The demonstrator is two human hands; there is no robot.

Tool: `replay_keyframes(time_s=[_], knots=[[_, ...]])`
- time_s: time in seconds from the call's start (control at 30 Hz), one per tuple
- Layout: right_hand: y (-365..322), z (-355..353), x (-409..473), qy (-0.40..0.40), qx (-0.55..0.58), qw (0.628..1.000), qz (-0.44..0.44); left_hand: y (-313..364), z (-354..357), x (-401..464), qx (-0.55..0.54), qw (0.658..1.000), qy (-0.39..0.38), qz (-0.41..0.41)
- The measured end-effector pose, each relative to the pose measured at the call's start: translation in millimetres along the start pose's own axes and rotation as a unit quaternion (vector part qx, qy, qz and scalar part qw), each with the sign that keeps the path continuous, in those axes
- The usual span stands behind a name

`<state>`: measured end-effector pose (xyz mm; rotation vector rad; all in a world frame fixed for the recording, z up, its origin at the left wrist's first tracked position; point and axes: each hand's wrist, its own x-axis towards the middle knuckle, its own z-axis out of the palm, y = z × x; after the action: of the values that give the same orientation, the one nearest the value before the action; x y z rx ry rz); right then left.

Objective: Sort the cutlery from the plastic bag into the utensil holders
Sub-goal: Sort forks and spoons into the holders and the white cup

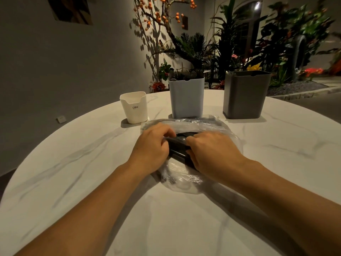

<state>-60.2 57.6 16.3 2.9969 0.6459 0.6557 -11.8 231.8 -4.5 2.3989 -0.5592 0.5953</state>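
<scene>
A clear plastic bag point(195, 124) lies in the middle of the round white table point(73, 172), with dark cutlery point(180, 138) showing through it between my hands. My left hand point(154, 146) grips the bag's left side, fingers curled over the plastic. On the right side my right hand point(210, 150) pinches the plastic, its fingers curled in toward the left hand. Behind the bag stand three holders: a short white one point(133, 108) at the left, a pale blue one point(186, 97) in the middle, a taller grey one point(244, 95) at the right.
Behind the table rise potted plants point(193, 48) and a branch with orange berries. A grey wall fills the left. The table's far edge curves just behind the holders.
</scene>
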Motion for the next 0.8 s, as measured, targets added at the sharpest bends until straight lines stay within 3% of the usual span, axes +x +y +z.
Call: replay_keyframes(time_s=[0.23,0.47,0.6,0.7,0.8], knots=[[6,0,-4,0.058,0.063,0.996,0.006,-2,2,-3,0.041,0.994,-0.088,0.053],[5,1,-6,0.072,0.089,0.993,-0.01,-7,5,-3,0.072,0.989,-0.096,0.092],[10,4,-5,0.119,0.127,0.984,-0.025,-5,2,-3,0.063,0.991,-0.08,0.092],[15,-1,-4,0.181,0.24,0.954,-0.015,1,-3,-3,0.051,0.995,-0.039,0.083],[14,-9,-3,0.208,0.397,0.894,0.026,10,-2,-4,0.019,0.996,0.0,0.084]])
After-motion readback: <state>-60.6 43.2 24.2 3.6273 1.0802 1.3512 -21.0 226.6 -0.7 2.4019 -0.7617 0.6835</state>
